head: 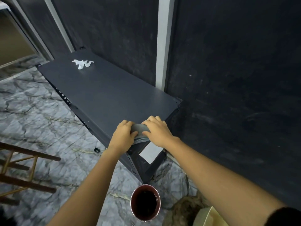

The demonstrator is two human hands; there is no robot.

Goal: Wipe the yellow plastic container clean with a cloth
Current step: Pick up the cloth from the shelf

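Note:
A grey cloth [139,128] lies bunched on the near end of a dark shelf top [104,97]. My left hand [124,136] grips its left side and my right hand [156,131] grips its right side, so both press it against the shelf edge. A fold of the cloth hangs down between my wrists. A pale yellow plastic container [207,216] shows only partly at the bottom right corner, on the floor below my right forearm and apart from both hands.
A dark red bucket [145,202] holding dark liquid stands on the marbled floor below the shelf. A crumpled white tissue [82,63] lies at the shelf's far end. A wooden ladder frame [24,168] is at the left. Dark wall panels stand behind and right.

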